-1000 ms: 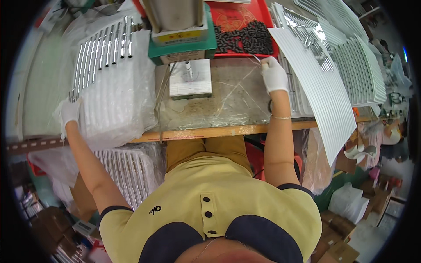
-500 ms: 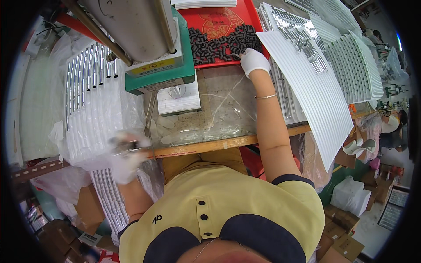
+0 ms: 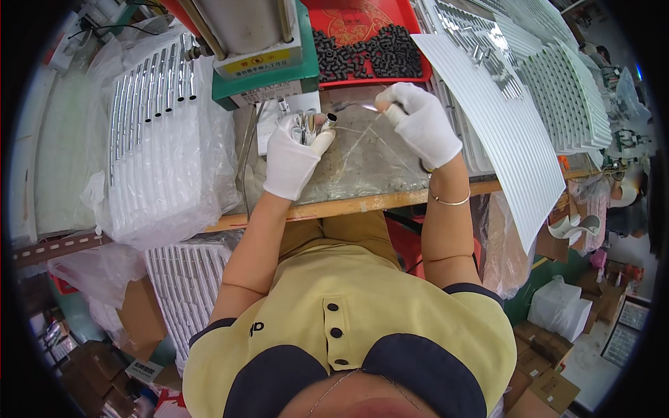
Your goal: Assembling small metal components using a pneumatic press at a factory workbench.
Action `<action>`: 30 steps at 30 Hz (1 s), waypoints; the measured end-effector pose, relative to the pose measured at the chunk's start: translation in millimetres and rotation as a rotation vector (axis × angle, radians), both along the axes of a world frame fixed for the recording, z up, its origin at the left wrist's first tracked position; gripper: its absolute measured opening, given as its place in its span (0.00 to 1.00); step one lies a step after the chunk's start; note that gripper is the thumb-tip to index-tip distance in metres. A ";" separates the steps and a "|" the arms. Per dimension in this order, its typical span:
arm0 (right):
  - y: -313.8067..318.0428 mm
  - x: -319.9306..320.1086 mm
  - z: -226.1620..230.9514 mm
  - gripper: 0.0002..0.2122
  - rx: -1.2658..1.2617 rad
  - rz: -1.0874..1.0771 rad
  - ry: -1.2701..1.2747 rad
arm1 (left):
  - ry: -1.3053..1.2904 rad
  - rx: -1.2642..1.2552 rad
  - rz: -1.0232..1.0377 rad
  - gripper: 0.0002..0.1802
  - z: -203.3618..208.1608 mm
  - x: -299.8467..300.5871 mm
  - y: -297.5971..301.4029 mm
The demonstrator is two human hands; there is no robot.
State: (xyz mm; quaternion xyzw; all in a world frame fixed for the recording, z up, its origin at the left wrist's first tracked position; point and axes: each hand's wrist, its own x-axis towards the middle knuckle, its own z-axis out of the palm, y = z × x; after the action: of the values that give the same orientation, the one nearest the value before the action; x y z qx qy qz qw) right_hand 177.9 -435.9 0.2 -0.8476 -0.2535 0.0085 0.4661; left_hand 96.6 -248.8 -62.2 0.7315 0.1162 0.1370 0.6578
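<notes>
My left hand [image 3: 294, 159], in a white glove, is closed round several short chrome metal tubes [image 3: 311, 124] whose open ends point away from me. It is above the bench, just before the green press. My right hand [image 3: 423, 129], also gloved with some fingertips bare, is closed in a pinch. From it a slim shiny metal piece [image 3: 357, 106] sticks out toward the tubes, blurred and apart from them. Beyond the right hand, short black plastic sleeves [image 3: 376, 54] lie heaped in a red tray [image 3: 346, 12].
The green press [image 3: 263, 89] with its grey cylinder stands at the back left over a white block [image 3: 265, 132]. Ribbed white sheets [image 3: 488, 115] with chrome tubes lie at the right. Plastic-wrapped tubes [image 3: 164, 160] fill the left side. The bench's wooden edge [image 3: 348, 207] runs before me.
My left hand has come up from the lower left to the press, now showing tubes in it. My right hand has drawn back from the black sleeves toward me, with the slim metal piece showing.
</notes>
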 end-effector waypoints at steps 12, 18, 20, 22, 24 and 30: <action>-1.9 -33.3 35.2 0.04 -0.500 0.080 -0.315 | -0.141 0.167 -0.019 0.10 8.9 -13.4 -17.7; -34.9 -8.8 62.9 0.08 -0.532 -0.035 -0.234 | 0.001 0.083 -0.038 0.11 -8.1 -17.1 -13.3; -84.4 44.5 51.3 0.10 -0.449 -0.263 -0.267 | 0.065 -0.145 -0.052 0.13 -8.0 -24.0 -14.4; -131.1 85.9 59.3 0.13 -0.552 -0.562 -0.099 | 0.071 -0.172 -0.077 0.13 -6.8 -27.5 -14.1; -177.4 132.4 43.8 0.19 -0.775 -0.772 0.099 | 0.102 -0.237 -0.100 0.15 -7.6 -28.3 -13.3; -215.6 152.4 -2.5 0.24 -1.077 -0.751 0.170 | 0.095 -0.369 -0.041 0.14 -15.2 -28.5 -10.1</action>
State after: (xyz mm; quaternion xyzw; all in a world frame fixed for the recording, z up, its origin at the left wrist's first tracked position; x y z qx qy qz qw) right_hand 330.3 -651.4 -2.3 -0.9894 0.1365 0.0380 -0.0333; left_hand 68.1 -258.9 -77.3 0.6065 0.1553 0.0649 0.7771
